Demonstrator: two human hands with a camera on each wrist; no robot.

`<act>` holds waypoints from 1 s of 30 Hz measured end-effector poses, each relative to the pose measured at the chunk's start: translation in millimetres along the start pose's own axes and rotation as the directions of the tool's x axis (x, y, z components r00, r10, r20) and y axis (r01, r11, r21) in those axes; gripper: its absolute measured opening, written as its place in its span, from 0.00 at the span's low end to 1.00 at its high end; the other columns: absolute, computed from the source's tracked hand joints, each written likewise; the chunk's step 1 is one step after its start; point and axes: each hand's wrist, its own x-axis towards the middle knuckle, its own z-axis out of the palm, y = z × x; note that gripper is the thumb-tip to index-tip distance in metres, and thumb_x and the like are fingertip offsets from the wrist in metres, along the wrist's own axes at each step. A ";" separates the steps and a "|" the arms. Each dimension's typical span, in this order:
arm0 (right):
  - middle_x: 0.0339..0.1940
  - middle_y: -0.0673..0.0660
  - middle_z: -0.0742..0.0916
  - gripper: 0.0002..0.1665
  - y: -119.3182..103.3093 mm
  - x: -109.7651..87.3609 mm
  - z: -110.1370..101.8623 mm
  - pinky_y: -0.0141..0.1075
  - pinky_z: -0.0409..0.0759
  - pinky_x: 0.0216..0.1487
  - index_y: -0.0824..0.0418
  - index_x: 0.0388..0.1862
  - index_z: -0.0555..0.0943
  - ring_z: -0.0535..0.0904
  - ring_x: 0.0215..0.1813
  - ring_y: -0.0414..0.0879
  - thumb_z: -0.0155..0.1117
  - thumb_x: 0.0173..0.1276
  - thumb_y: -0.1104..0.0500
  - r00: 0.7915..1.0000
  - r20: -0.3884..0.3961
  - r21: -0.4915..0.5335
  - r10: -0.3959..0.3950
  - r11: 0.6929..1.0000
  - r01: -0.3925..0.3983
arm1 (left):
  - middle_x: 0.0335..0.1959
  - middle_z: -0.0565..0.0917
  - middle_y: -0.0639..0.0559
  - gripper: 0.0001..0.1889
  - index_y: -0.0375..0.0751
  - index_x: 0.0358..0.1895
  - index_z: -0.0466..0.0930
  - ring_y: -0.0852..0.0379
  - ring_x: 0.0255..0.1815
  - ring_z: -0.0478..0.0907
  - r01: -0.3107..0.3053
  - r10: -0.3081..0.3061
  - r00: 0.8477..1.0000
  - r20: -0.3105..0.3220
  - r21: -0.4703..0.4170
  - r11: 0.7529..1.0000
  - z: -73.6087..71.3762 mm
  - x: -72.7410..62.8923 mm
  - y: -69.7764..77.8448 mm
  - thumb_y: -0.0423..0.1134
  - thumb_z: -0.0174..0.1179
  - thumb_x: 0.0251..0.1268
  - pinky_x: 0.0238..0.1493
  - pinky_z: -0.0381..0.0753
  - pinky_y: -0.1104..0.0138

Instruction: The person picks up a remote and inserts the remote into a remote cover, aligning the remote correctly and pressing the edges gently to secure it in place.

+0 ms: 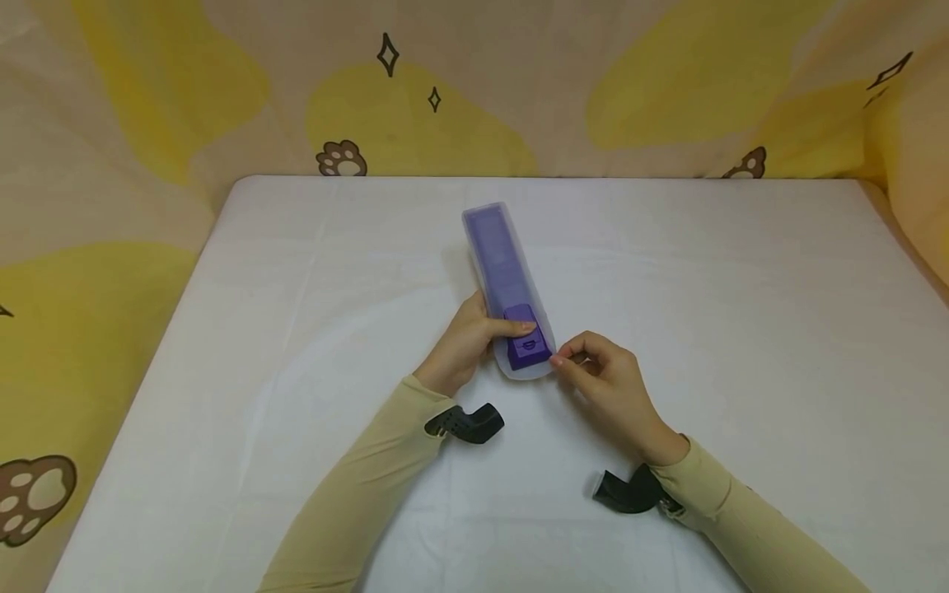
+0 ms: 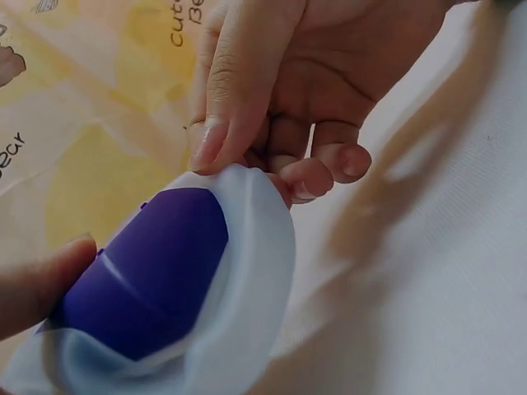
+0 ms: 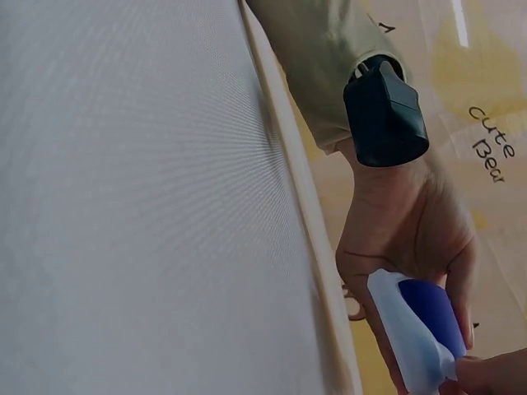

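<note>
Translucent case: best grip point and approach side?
I'd take the case by its right long edge, midway along, from the person's right: straight and free there. The left hand grips its left side, thumb on the purple piece; the right hand pinches its near right corner.

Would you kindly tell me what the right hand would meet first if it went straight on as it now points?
Likely the translucent plastic case: the right hand pinches its rim. Beyond that, depth is unclear.

A white tabletop (image 1: 712, 296), its far corners rounded, spreads on all sides of a purple case (image 1: 507, 280), a soft shadow (image 1: 457, 265) lying just left of the case.
</note>
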 end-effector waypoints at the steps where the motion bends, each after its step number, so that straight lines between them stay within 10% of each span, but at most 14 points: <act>1: 0.27 0.57 0.82 0.02 0.2 0.2 0.3 0.26 0.73 0.24 0.69 0.31 0.79 0.73 0.23 0.38 0.64 0.60 0.72 1.000 0.000 -0.016 -0.002 1.000 0.002 | 0.51 0.77 0.39 0.31 0.33 0.62 0.62 0.52 0.49 0.77 0.001 -0.001 1.000 0.001 0.001 1.000 -0.4 0.2 -0.6 0.22 0.61 0.53 0.57 0.73 0.62; 15: 0.27 0.54 0.79 0.07 4.6 1.3 1.9 0.25 0.71 0.25 0.67 0.30 0.76 0.71 0.27 0.38 0.61 0.60 0.76 0.994 0.054 -0.004 -0.099 0.995 0.100 | 0.52 0.78 0.38 0.31 0.35 0.61 0.65 0.46 0.51 0.78 0.076 -0.076 0.996 -0.034 -0.005 0.997 -2.3 2.4 -0.7 0.21 0.62 0.51 0.54 0.77 0.58; 30: 0.28 0.58 0.82 0.06 4.4 2.2 -1.2 0.27 0.75 0.24 0.69 0.33 0.78 0.76 0.23 0.40 0.67 0.58 0.70 0.996 0.058 0.017 0.069 0.997 -0.070 | 0.55 0.77 0.37 0.31 0.37 0.64 0.61 0.46 0.53 0.77 0.090 -0.090 0.996 0.004 -0.027 0.996 -5.7 4.0 -3.3 0.22 0.59 0.56 0.55 0.76 0.57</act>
